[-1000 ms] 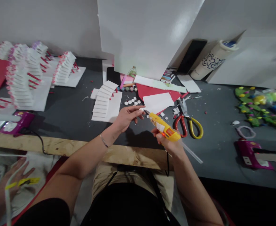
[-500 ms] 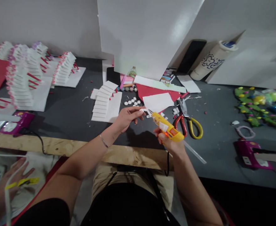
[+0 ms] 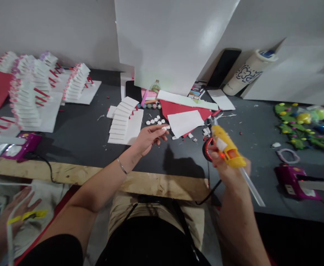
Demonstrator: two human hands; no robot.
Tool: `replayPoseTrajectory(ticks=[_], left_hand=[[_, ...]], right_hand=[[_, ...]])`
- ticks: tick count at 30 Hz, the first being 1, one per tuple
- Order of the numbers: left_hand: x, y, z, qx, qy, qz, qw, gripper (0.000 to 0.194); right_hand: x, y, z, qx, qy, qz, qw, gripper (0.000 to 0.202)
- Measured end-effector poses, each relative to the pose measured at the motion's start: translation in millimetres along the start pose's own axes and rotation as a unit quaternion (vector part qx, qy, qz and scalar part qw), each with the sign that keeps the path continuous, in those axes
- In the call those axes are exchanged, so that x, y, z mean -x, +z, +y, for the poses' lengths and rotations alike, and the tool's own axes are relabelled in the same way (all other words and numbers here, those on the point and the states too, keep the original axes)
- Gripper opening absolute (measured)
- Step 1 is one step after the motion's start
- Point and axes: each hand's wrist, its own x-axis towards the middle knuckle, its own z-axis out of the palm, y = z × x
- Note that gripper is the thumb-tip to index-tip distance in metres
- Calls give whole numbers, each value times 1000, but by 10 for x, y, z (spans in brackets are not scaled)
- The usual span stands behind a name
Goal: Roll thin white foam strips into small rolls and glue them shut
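- Reference: clock directions as seen from above, 12 away from the wearer.
- Left hand (image 3: 150,139): thumb and fingers pinching a small white piece (image 3: 166,128), held above the dark surface (image 3: 91,131); its exact shape is too small to tell.
- Right hand (image 3: 230,171): fingers wrapped around a yellow glue gun (image 3: 225,143), between 3 and 4 o'clock from the left hand. Nozzle points between 10 and 11; clear glue stick (image 3: 252,187) projects toward 5. Gun and white piece well apart.
- White discs (image 3: 152,121): loose cluster near the left hand, at 12 o'clock.
- White stepped model (image 3: 119,123): at 10 o'clock from the left hand, on a white base.
- White card (image 3: 185,123): at 2 o'clock from the left hand, overlapping a red sheet (image 3: 169,107).
- Scissors (image 3: 206,149): red handle visible at 9 o'clock from the gun, remainder largely hidden.
- Farther out: more stepped models (image 3: 26,101) between 9 and 10 o'clock from the left hand; tumbler (image 3: 243,75) at 1 o'clock from the gun.
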Motion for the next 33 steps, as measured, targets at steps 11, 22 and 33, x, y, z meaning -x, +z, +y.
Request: replayPoseTrajectory(ticks=[11,22,33], left_hand=[[48,69,-2,-93,64,7,994,32],[57,59,-12,-116,63,-14,991,32],[40,7,-30,-182,113,-6,977,36]], right_hand=[[-458,-541,626,352,183,3,918,49],[-302,-584,161,373,-56,41,925,48],[-504,662,-534,-15,-66,-144,987,20]])
